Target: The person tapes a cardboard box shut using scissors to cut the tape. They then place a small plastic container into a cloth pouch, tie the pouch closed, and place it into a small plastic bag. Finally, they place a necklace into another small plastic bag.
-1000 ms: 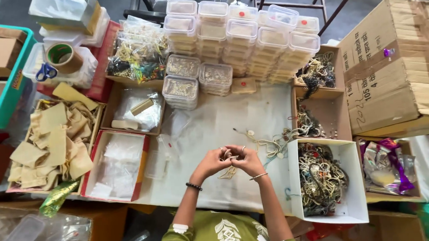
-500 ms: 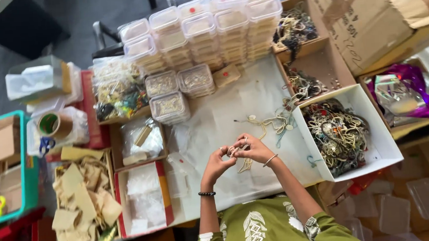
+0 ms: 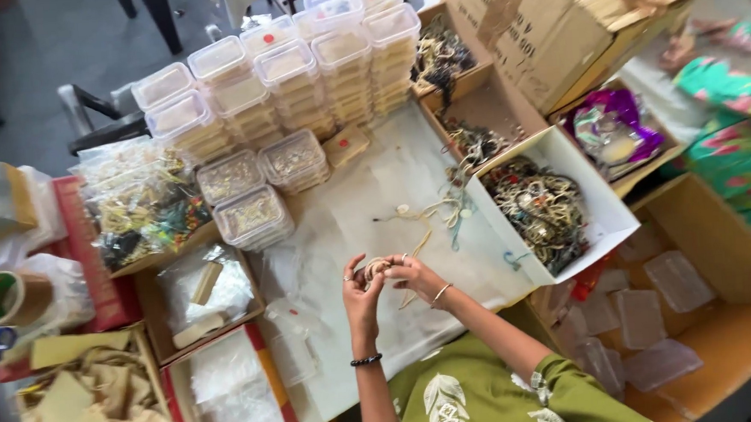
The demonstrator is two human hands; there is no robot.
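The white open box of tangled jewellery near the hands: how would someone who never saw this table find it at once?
Start at the white-covered table and go to its edge on the person's right hand side. There sits the white open box, heaped with a dark tangle of bangles and chains. The neighbouring boxes beyond it are brown cardboard; this one alone is white.

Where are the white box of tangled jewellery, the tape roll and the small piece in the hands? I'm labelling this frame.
white box (image 3: 609,218), head view, bare right wall.
tape roll (image 3: 7,299), head view, top rim.
small piece (image 3: 377,267), head view, part showing between both hands' fingers.
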